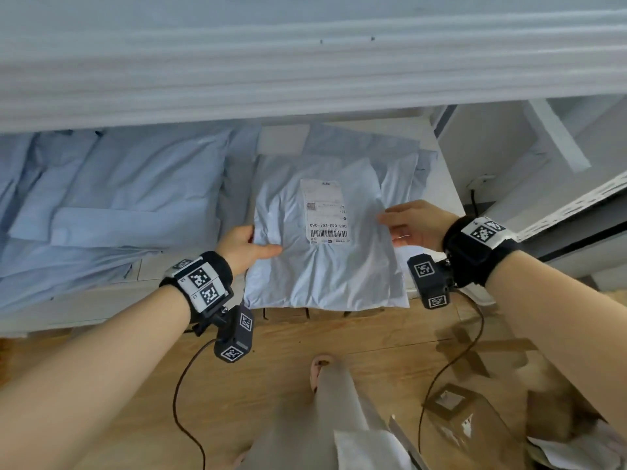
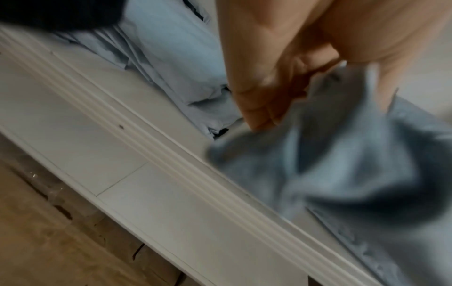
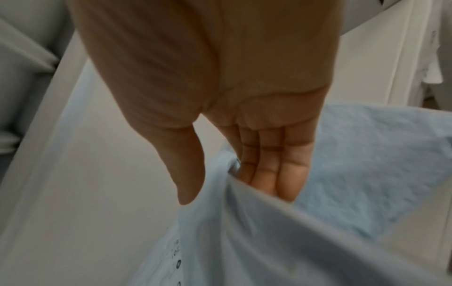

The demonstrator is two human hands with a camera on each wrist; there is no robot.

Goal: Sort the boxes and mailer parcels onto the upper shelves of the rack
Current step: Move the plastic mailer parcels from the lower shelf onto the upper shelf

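Left hand (image 1: 245, 245) pinches the mailer (image 1: 325, 239) at 9 o'clock; right hand (image 1: 415, 225), fingers straight, supports 3 o'clock. Placing step, likely; next, slide it onto the shelf (image 1: 441, 184).

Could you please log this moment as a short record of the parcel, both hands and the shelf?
parcel: pale blue mailer with a white label, its near edge overhanging the shelf
left hand: grip pinching the mailer's left edge
right hand: straight fingers under the mailer's right edge
shelf: white; other blue mailers piled at left
floor: cardboard boxes at lower right
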